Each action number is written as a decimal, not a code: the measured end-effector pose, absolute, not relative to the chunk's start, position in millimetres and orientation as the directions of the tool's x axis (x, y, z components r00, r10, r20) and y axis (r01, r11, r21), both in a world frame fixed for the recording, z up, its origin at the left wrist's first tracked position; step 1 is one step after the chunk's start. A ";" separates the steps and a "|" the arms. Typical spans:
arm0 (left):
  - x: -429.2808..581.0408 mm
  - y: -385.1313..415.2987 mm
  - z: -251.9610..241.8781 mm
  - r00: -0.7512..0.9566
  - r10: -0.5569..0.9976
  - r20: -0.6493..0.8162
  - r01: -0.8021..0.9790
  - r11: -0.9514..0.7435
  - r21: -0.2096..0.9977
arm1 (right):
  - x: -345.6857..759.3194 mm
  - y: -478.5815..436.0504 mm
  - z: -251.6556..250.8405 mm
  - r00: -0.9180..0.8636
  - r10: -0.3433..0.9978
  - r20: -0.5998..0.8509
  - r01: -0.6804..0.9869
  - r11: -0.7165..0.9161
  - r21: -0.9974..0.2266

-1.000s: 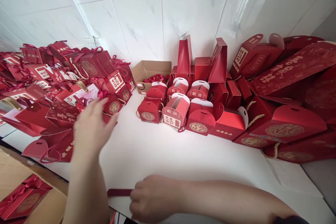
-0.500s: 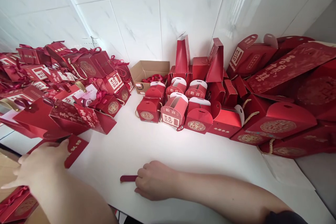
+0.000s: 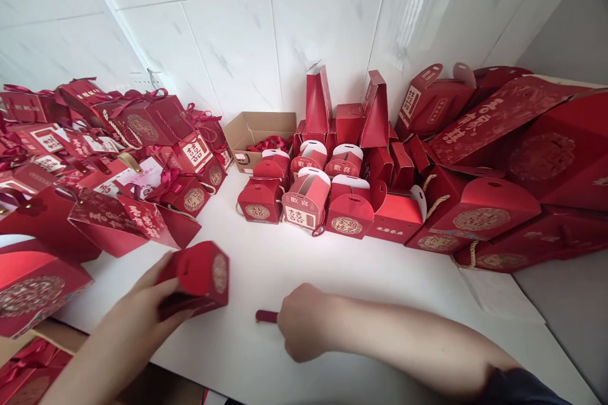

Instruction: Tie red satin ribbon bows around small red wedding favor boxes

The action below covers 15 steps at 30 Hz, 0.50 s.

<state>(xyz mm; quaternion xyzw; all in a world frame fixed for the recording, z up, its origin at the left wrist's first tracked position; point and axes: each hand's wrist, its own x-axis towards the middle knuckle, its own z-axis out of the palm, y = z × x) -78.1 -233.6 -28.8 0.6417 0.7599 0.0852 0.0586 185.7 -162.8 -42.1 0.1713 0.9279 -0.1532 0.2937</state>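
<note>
My left hand (image 3: 149,304) grips a small red gift box (image 3: 216,275) with a gold round emblem, fingers and thumb wrapped about its near end. The box is tilted over the left part of the white table (image 3: 237,354). Closer to the middle, my right hand (image 3: 306,323) is a fist resting low over the table. From it sticks out the end of a dark red strap (image 3: 266,316) with a small metal stud; the rest is hidden inside the fingers. A larger red box (image 3: 38,288) with a gold emblem stands left of my left hand.
Red gift boxes with ribbons (image 3: 156,120) are piled at the left. A row of small red boxes (image 3: 349,209) and bigger red boxes (image 3: 494,205) fill the back and right. A cardboard box (image 3: 242,133) with red ribbon stands by the tiled wall. A lower carton holds another red box (image 3: 33,370).
My left hand has lifted the small red box from the left edge and brought it rightward. My right hand, with the strap, has shifted right in view. The larger emblem box appears at left.
</note>
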 end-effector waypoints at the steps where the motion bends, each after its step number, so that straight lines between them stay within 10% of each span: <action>1: -61.6 -222.3 -27.1 -0.098 0.995 -0.017 0.971 0.099 0.217 | 190.6 -159.6 -38.0 -0.743 0.235 -0.627 0.429 0.886 -0.176; 7: -4.0 -165.1 -7.2 0.209 0.976 -0.067 0.954 -0.188 0.233 | 202.8 -146.9 -41.4 -0.703 0.367 -0.609 0.529 0.843 -0.102; 15: -40.7 -158.4 71.1 -0.015 0.990 0.143 1.000 0.017 -0.012 | 195.4 -145.2 -45.6 -0.673 0.386 -0.631 0.569 0.815 -0.109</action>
